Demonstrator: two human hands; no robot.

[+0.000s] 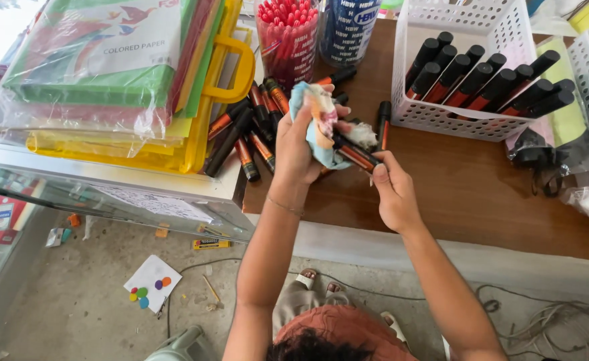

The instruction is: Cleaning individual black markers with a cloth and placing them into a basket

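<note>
From the head view, the left hand [299, 144] is closed around a crumpled cloth [316, 120] of pale blue with pink and white patches, bunched against one end of a black-and-orange marker [356, 155]. The right hand [393, 194] sits just at four o'clock of the left, its fingers pinched shut on the marker's other end, so the marker spans the small gap between the two hands, tilted, with the cloth wrapped over its upper part. Both hands hover above the brown bench [468, 194] near its front edge. At ten o'clock of the left hand a loose heap of markers [251, 134] lies on the bench, touching a yellow handled case [231, 73] under a stack of coloured paper [100, 53]. At twelve o'clock stands a clear cup of red pens [287, 37]. At two o'clock of the right hand, well apart, a white basket [468, 67] holds more markers laid side by side
</note>
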